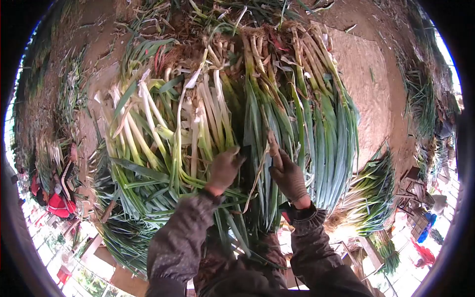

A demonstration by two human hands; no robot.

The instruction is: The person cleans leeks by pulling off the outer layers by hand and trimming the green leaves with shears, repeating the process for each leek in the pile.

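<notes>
Ground: bare brown earth strewn with leaf scraps, serving as the floor for the whole heap.
Pale stalks: a broad fan of green onions with white shafts, lying to the left. Their roots point away and their leaves point toward the person, which seems to keep the leaf ends within reach.
Soiled bundle: a second fan, just beside the first on the right. Its root ends are brown and earthy, and it appears to be kept apart from the paler lot.
Small bundle: lies further right, near the frame's edge.
Left hand: gloved, fingers curled tight into the pale stalks' leaves, likely steadying them.
Right hand: gloved, fingers narrow around a single stalk between the two fans, one finger stretched along it.
Dry strip: hangs loose between the hands.
</notes>
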